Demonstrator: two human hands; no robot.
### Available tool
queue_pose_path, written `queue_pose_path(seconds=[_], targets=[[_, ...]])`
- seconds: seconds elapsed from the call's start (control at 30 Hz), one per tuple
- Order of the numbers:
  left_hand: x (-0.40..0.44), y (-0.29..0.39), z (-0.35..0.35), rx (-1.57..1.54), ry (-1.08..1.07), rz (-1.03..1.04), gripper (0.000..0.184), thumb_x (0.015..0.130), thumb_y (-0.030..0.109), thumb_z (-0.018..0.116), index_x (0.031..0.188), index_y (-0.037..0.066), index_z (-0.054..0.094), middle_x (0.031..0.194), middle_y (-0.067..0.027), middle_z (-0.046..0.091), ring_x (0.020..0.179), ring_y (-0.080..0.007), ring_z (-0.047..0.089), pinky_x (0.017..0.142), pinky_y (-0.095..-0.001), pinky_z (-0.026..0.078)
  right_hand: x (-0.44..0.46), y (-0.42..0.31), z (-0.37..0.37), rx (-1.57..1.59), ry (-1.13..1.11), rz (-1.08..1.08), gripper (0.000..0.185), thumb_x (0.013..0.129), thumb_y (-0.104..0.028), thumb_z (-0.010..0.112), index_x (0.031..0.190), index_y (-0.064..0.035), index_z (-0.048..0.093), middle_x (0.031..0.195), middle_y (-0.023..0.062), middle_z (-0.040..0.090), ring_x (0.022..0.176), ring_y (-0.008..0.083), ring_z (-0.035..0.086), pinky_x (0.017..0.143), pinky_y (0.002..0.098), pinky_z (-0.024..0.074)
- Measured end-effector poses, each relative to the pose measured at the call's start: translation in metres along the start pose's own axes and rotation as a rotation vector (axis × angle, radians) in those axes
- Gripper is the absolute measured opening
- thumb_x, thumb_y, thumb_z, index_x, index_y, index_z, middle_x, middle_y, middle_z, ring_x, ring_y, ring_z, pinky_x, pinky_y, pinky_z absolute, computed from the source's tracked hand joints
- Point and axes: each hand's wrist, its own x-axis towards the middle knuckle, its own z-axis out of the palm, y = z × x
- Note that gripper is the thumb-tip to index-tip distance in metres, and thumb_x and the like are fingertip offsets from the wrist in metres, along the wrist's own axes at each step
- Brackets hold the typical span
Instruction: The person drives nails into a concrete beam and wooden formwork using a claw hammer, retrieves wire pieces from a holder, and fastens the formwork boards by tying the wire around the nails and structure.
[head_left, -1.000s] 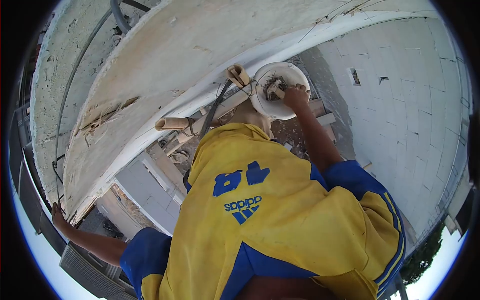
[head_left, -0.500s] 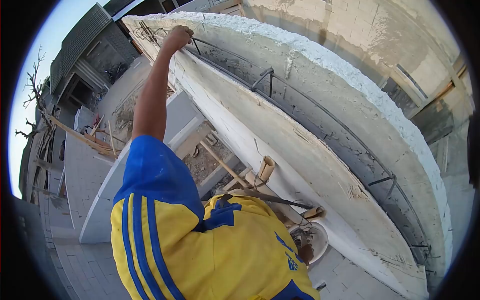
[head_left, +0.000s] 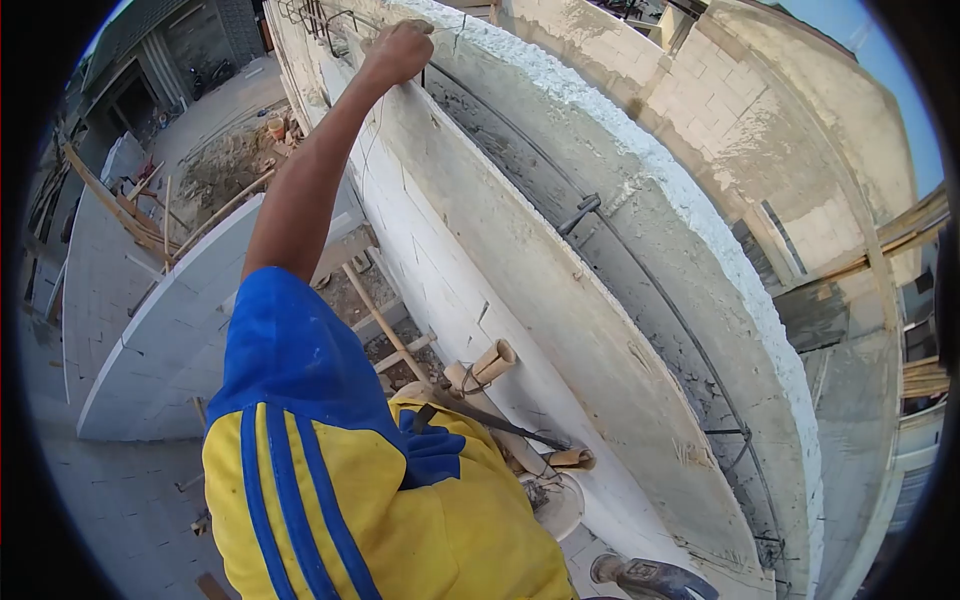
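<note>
1. Up goes the view to the left hand, fingers curled at the board's top edge; whether gripping, can't tell.
2. Rebar runs just beside the board.
3. Low right, a hammer! Right hand out of view, its state unknown.
4. Bucket nearby.

1. Hammer head: worn, faintly glossy metal.
2. Reinforcing bar: dark matt metal.
3. Concrete: rough, crumbly along its outer edge.
4. Formwork board: matt, scuffed wood.
5. Bucket: smooth plastic.
6. Shirt: matt cloth.
</note>
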Motion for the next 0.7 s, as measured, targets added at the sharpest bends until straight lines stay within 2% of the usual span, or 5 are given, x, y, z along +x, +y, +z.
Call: queue_pose_path(seconds=[0.13, 0.2, 0.3, 0.4, 0.7], targets=[[0.001, 0.01, -0.01, -0.197, -0.13, -0.321, 0.032, 0.083, 0.016, 0.046, 0.095, -0.001, 0.069, 0.111, -0.0225, 0.066, 0.103, -0.0406, 0.062, 0.098, -0.0514, 0.042, 0.025, -0.126, -0.004, -0.138, 0.275, -0.767, 0.048, 0.094, -0.01, 0.056, 0.135, 0.0064, 0.036, 0.082, 0.0124, 0.062, 0.06, 0.0188, 0.057, 0.054, 0.0299, 0.0489], [0.0, 0.01, -0.001, -0.276, -0.128, -0.448, 0.031, 0.084, 0.016, 0.046, 0.099, 0.002, 0.069, 0.109, -0.0205, 0.067, 0.104, -0.0391, 0.064, 0.105, -0.0639, 0.027, 0.084, -0.169, -0.005, -0.29, 0.751, -0.939, 0.069, 0.098, -0.03, 0.05, 0.151, 0.0005, 0.018, 0.066, 0.0046, 0.051, 0.039, 0.0053, 0.044, 0.036, 0.0162, 0.0372], [0.009, -0.003, 0.021, -0.251, -0.24, -0.416, 0.03, 0.085, 0.015, 0.047, 0.103, 0.005, 0.069, 0.108, -0.0191, 0.068, 0.105, -0.0373, 0.064, 0.105, -0.0719, 0.014, 0.152, -0.281, -0.013, -0.559, 0.61, -1.07, 0.061, 0.097, -0.03, 0.055, 0.149, -0.0064, 0.032, 0.075, 0.0054, 0.057, 0.05, 0.0065, 0.05, 0.044, 0.0203, 0.0396], [0.004, 0.008, 0.003, -0.21, -0.199, -0.444, 0.025, 0.081, 0.016, 0.05, 0.091, 0.004, 0.069, 0.102, -0.0203, 0.069, 0.098, -0.0378, 0.065, 0.093, -0.0682, 0.032, 0.241, -0.358, -0.003, -0.44, 0.397, -1.235, 0.057, 0.097, -0.022, 0.056, 0.147, -0.0072, 0.035, 0.071, 0.0027, 0.056, 0.051, 0.0082, 0.053, 0.048, 0.0246, 0.0436], [0.003, 0.013, -0.003, -0.202, -0.223, -0.457, 0.024, 0.081, 0.013, 0.05, 0.088, 0.002, 0.069, 0.097, -0.0213, 0.07, 0.096, -0.0365, 0.067, 0.096, -0.0732, 0.025, 0.411, -0.472, 0.059, -0.561, 0.376, -1.393, 0.06, 0.096, -0.019, 0.056, 0.149, -0.0083, 0.032, 0.067, 0.003, 0.055, 0.047, 0.0106, 0.054, 0.047, 0.0265, 0.0452]])
